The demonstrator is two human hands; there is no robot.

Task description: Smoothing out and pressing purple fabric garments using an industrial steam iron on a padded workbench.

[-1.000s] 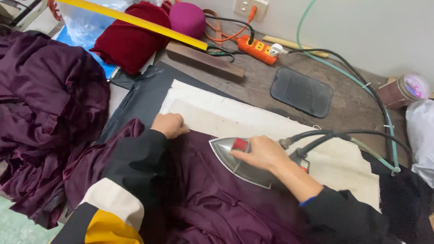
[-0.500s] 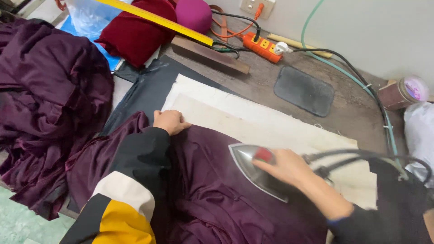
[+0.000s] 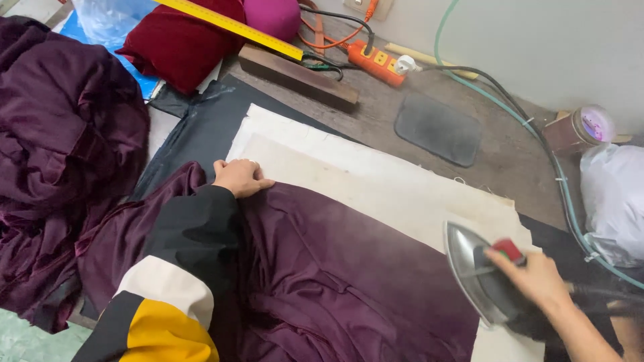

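Observation:
A dark purple cloth (image 3: 349,275) lies spread over a cream ironing pad (image 3: 376,181) on the table. My left hand (image 3: 240,177) rests flat on the cloth's upper left corner, fingers loosely together, holding nothing. My right hand (image 3: 533,278) grips the handle of a silver steam iron (image 3: 479,275) with a red button, at the cloth's right edge, tilted with its tip pointing up and left. A hose and cable run from the iron to the right.
A heap of purple cloth (image 3: 60,147) lies at the left. Behind are a yellow ruler (image 3: 231,27), a red cushion (image 3: 178,43), a wooden block (image 3: 295,77), an orange power strip (image 3: 376,62), a grey iron mat (image 3: 437,129) and a white bag (image 3: 614,201).
My right hand has slid the iron to the right across the purple cloth, from its middle to its right edge. My left hand has stayed on the corner.

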